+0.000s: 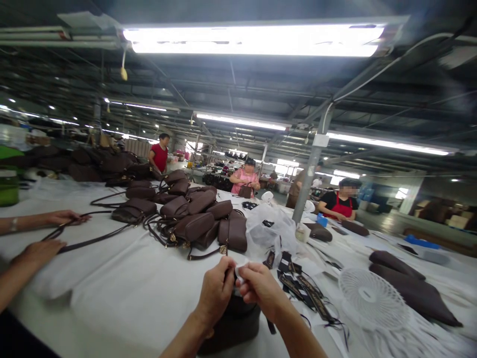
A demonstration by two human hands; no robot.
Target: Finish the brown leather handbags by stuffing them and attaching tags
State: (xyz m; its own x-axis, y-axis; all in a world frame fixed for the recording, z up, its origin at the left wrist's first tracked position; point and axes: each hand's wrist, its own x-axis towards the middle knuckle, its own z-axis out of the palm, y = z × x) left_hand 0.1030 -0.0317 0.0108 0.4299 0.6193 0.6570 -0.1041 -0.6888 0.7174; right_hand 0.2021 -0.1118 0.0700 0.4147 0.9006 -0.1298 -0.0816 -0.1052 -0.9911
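My left hand [217,288] and my right hand [261,288] meet at the centre front, fingertips pinched close together. Between the right thumb and fingers is a small white piece [241,271], thin like paper or cloth. What the left fingers pinch is hidden behind them. Directly below both hands stands a dark brown handbag [238,323], partly covered by them. Just beyond lies a heap of brown handbags [196,223] with straps and gold-coloured hardware. To the right are several black tags with cords [309,293].
A co-worker's hands [40,251] hold a bag strap at the left. A white fan [372,298] stands at right, near flat brown bags [410,283]. Clear plastic bags [268,226] lie before a grey post [311,174]. Other people work beyond the white table [112,308].
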